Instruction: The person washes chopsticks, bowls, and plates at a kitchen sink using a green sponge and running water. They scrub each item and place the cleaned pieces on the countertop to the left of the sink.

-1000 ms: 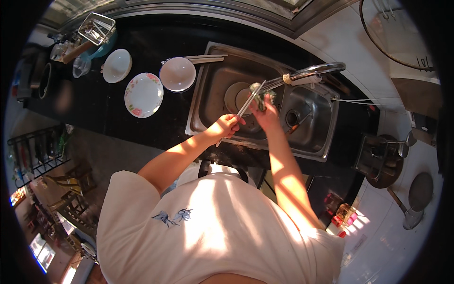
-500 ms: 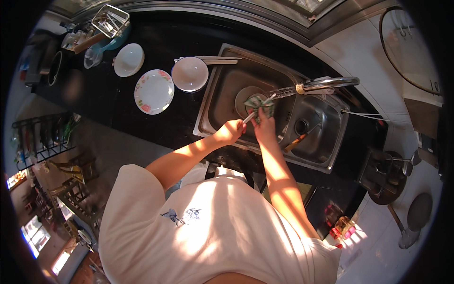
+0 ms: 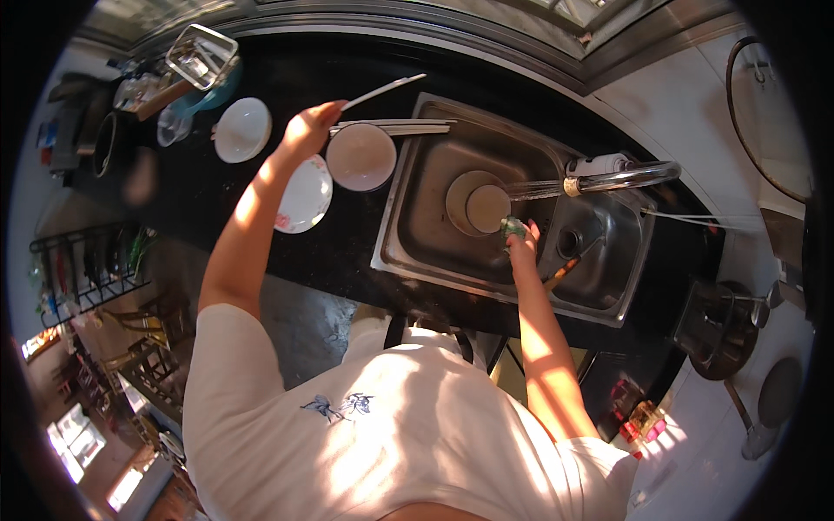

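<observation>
My left hand [image 3: 309,130] is closed around one end of white chopsticks [image 3: 384,91], held above the dark counter left of the sink; whether it is one or a pair, I cannot tell. Beneath them, other pale chopsticks [image 3: 426,128] lie behind a white bowl [image 3: 360,158], their ends over the sink rim. My right hand [image 3: 523,249] grips a bunched green checked cloth [image 3: 512,228] over the steel sink [image 3: 434,241]. Just beside that cloth, two round pale dishes [image 3: 488,208] sit overlapping in the large basin. Water runs from the curved faucet [image 3: 630,177] toward them.
A floral-rimmed plate [image 3: 304,195] and another white bowl [image 3: 242,130] stand on the counter at left. Farther back is a wire basket [image 3: 201,56] of utensils. An orange-handled tool [image 3: 563,273] leans in the small basin. A window frame borders the far side.
My left hand has swung left and away from the sink with the chopsticks, out of the cloth. My right hand, keeping the cloth, has dropped slightly nearer, uncovering the dishes.
</observation>
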Tool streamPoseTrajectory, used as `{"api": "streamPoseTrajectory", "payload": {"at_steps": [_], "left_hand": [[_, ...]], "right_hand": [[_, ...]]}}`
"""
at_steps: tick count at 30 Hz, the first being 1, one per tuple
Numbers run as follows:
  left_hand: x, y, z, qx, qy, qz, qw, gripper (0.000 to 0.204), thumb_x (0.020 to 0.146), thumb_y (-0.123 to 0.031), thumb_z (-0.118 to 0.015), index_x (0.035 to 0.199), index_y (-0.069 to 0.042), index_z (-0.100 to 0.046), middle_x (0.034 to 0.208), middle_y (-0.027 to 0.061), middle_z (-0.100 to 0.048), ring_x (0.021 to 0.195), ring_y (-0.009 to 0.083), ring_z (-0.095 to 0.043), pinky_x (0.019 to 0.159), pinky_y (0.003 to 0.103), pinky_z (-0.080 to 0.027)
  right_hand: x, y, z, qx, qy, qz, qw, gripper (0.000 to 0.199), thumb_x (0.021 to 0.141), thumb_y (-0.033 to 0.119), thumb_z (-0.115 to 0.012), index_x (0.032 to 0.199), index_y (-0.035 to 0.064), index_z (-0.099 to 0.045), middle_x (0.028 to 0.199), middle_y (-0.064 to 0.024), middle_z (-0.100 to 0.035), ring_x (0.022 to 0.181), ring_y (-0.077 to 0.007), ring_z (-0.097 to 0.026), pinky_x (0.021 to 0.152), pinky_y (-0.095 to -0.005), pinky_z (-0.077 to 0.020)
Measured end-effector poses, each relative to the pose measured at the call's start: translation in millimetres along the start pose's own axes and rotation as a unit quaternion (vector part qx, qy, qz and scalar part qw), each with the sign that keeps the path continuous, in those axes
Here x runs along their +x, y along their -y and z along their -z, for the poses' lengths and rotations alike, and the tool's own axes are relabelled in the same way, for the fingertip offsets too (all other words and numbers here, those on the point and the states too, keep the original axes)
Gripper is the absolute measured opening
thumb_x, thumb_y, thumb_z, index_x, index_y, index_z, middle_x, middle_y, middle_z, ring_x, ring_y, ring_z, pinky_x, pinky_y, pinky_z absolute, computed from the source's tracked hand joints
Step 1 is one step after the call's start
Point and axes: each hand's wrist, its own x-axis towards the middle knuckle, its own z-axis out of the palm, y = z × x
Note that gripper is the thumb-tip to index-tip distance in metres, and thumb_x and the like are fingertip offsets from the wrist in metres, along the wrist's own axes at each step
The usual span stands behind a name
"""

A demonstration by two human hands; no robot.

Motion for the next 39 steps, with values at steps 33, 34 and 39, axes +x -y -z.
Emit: {"api": "streamPoseTrajectory", "payload": {"at_steps": [33, 34, 39], "left_hand": [[38, -74, -1, 0.051, -0.179, -0.184, 0.965, 0.022, 0.082, 0.0, -0.06, 0.102, -0.007, -0.065, 0.093, 0.0123, -0.058, 0.082, 0.0256, -0.058, 0.07, 0.031, -0.047], [25, -99, 0, -0.031, -0.161, -0.161, 0.973, 0.021, 0.081, 0.0, -0.06, 0.101, -0.006, -0.065, 0.093, 0.0122, -0.058, 0.081, 0.0242, -0.058, 0.068, 0.03, -0.048], [-47, -164, -70, -0.286, 0.047, -0.061, 0.955, 0.018, 0.082, -0.002, -0.06, 0.1, -0.002, -0.063, 0.093, 0.0107, -0.06, 0.077, 0.0183, -0.061, 0.063, 0.028, -0.049]], "right_hand": [[73, -55, -28, -0.206, 0.035, -0.31, 0.927, 0.038, 0.075, 0.027, -0.068, 0.092, -0.0076, -0.065, 0.092, -0.0226, -0.066, 0.085, -0.0318, -0.065, 0.071, -0.0405, -0.0484], [70, -46, -26, -0.209, 0.036, -0.302, 0.929, 0.036, 0.075, 0.026, -0.068, 0.089, -0.0065, -0.066, 0.09, -0.022, -0.066, 0.082, -0.0315, -0.065, 0.069, -0.0411, -0.0483], [75, -65, -14, 0.114, 0.104, -0.342, 0.927, 0.025, 0.081, 0.021, -0.063, 0.09, -0.0024, -0.064, 0.083, -0.0176, -0.066, 0.072, -0.0285, -0.064, 0.064, -0.043, -0.0495]]}}
